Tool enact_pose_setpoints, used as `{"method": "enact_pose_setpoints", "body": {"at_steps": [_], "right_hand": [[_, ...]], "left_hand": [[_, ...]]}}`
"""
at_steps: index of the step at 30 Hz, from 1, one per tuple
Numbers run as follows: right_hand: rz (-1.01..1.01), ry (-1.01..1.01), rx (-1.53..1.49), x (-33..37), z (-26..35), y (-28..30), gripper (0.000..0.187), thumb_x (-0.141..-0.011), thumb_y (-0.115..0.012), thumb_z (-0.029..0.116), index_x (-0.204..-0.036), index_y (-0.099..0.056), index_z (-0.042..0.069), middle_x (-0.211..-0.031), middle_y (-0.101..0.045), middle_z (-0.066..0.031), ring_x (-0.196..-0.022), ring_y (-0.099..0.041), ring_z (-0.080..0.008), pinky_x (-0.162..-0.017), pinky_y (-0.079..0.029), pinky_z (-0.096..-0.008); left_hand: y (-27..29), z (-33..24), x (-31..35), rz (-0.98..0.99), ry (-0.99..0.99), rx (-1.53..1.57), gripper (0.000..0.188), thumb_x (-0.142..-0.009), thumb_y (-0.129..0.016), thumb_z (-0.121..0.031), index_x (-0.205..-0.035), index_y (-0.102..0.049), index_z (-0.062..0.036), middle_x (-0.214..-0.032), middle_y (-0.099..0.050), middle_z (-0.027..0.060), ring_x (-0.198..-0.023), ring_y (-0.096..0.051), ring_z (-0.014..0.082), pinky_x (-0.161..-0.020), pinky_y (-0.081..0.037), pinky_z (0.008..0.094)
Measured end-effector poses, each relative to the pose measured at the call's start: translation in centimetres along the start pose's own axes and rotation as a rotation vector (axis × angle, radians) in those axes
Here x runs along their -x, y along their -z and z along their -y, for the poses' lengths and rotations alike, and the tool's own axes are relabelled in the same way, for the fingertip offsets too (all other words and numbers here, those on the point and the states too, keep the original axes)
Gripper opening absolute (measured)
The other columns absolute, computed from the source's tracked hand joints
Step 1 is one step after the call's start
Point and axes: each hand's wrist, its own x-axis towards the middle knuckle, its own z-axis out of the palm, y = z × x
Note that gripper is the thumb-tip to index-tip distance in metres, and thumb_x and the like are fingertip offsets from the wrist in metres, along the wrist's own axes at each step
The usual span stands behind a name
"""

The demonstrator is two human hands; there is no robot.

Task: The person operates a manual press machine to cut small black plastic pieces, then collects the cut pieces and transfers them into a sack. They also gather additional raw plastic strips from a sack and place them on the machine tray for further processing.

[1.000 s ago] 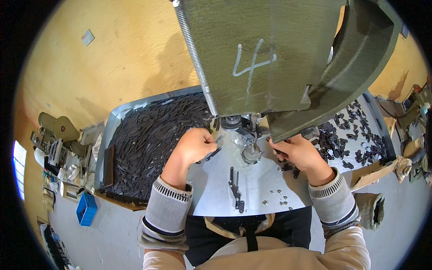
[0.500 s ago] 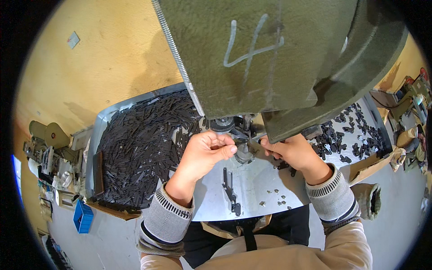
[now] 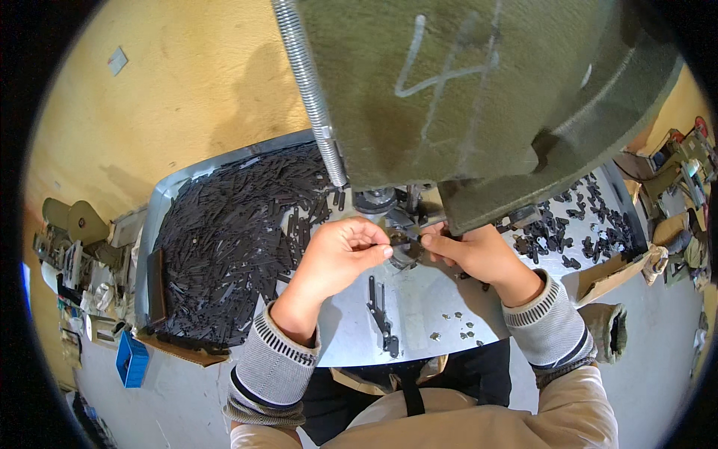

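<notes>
Both my hands meet at the work point under a large green machine head (image 3: 419, 97). My left hand (image 3: 344, 254) pinches the end of a small dark metal strip (image 3: 401, 242) between thumb and fingertips. From the other side, my right hand (image 3: 479, 256) has its thumb and fingers pressed together close to the strip; what lies between them is hidden. Beneath the strip stands a round metal post (image 3: 404, 259), partly covered by the hands. Nearer me on the metal table (image 3: 419, 299) lie a few long dark linked pieces (image 3: 380, 314).
Many dark flat strips (image 3: 224, 239) are heaped on the left. Small dark parts (image 3: 587, 224) are scattered at right, with several tiny metal bits (image 3: 464, 325) near the front edge. A coil spring (image 3: 310, 82) runs along the machine. A blue bin (image 3: 132, 361) stands at lower left.
The dark strip now shows between my hands above the post. My right hand has come slightly left, toward my left hand. The view has shifted a little.
</notes>
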Motion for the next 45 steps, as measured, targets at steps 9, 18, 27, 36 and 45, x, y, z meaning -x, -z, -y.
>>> {"method": "enact_pose_setpoints", "body": {"at_steps": [9, 18, 27, 36, 45], "right_hand": [[-0.126, 0.21, 0.487, 0.6, 1.2, 0.9, 0.019, -0.083, -0.064, 0.025, -0.088, -0.068, 0.007, -0.075, -0.067, -0.0069, -0.07, -0.062, -0.0183, -0.064, -0.047, -0.0284], [-0.213, 0.381, 0.728, 5.3, -1.1, 3.2, 0.01, -0.072, -0.07, 0.004, -0.081, -0.067, 0.002, -0.076, -0.059, -0.008, -0.064, -0.058, -0.0218, -0.059, -0.047, -0.0307], [-0.299, 0.407, 0.538, 4.4, 0.4, 1.8, 0.013, -0.073, -0.068, 0.005, -0.085, -0.063, 0.003, -0.069, -0.063, -0.0096, -0.057, -0.061, -0.0199, -0.054, -0.048, -0.0286], [-0.345, 0.87, 0.729, 0.0, 1.2, -1.9, 0.013, -0.074, -0.072, 0.01, -0.086, -0.068, 0.007, -0.075, -0.066, -0.0097, -0.061, -0.063, -0.0264, -0.054, -0.049, -0.0333], [-0.331, 0.493, 0.502, 0.5, 0.2, -1.3, 0.012, -0.08, -0.065, 0.016, -0.086, -0.068, 0.006, -0.077, -0.066, -0.0134, -0.067, -0.065, -0.0263, -0.059, -0.049, -0.0332]], "left_hand": [[1.1, -0.3, -0.4, -0.008, 0.309, 0.166, 0.015, -0.086, -0.064, -0.01, -0.095, -0.063, 0.0033, -0.079, -0.068, 0.0129, -0.066, -0.066, 0.0163, -0.059, -0.052, 0.0235], [1.0, -0.1, -0.4, -0.011, 0.268, 0.201, 0.013, -0.086, -0.065, -0.009, -0.091, -0.063, 0.0029, -0.076, -0.067, 0.0115, -0.061, -0.063, 0.013, -0.056, -0.05, 0.021], [1.2, -0.6, -0.2, -0.011, 0.207, 0.22, 0.014, -0.089, -0.062, -0.013, -0.088, -0.059, 0.0008, -0.074, -0.064, 0.0074, -0.059, -0.056, 0.0099, -0.055, -0.046, 0.0208], [2.0, -1.2, 0.0, -0.295, -0.099, 0.352, 0.01, -0.08, -0.051, 0.0, -0.089, -0.057, -0.0023, -0.067, -0.05, -0.004, -0.058, -0.043, 0.0049, -0.053, -0.032, 0.0181], [1.7, -0.4, -0.1, -0.216, -0.101, 0.269, 0.009, -0.08, -0.053, -0.001, -0.088, -0.055, -0.0011, -0.067, -0.053, -0.0016, -0.06, -0.047, 0.0059, -0.054, -0.034, 0.0194]]}}
